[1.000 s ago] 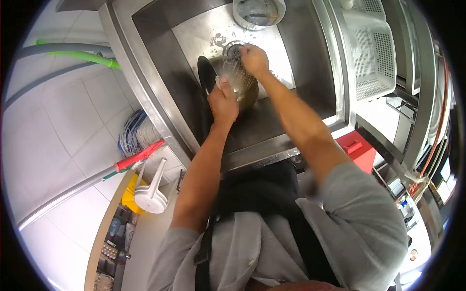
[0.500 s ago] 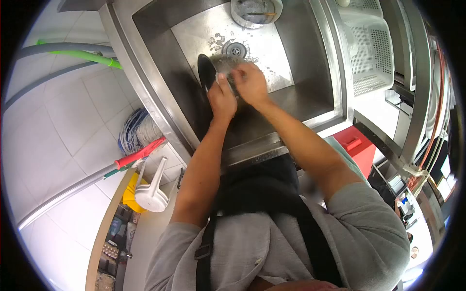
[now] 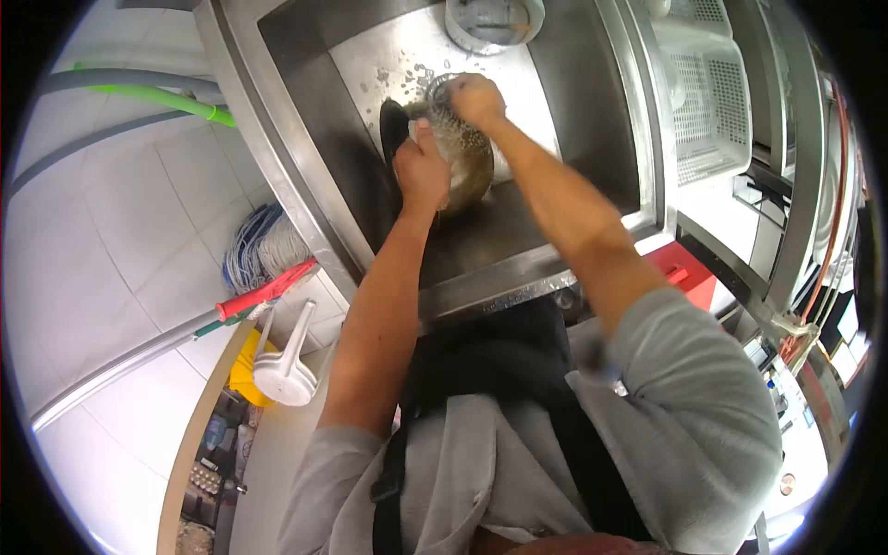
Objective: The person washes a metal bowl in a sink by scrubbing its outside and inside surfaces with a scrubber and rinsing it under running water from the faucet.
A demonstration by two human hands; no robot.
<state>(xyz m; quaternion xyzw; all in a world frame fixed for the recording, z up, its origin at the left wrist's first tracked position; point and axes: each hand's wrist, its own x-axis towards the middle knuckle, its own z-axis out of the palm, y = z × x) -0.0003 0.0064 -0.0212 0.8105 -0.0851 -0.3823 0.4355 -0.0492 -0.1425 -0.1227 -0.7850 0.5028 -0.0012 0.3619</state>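
Holds wet brownish item (image 3: 477, 166) in metal sink (image 3: 592, 120), black oval piece (image 3: 394, 128) at left | grips its left side with left hand (image 3: 423, 171) | closes right hand (image 3: 477, 100) at far end, contents unclear | shows white tub (image 3: 535, 28) beyond.

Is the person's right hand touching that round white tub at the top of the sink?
Apart. The head view shows a strip of sink floor between the right hand and the white tub.
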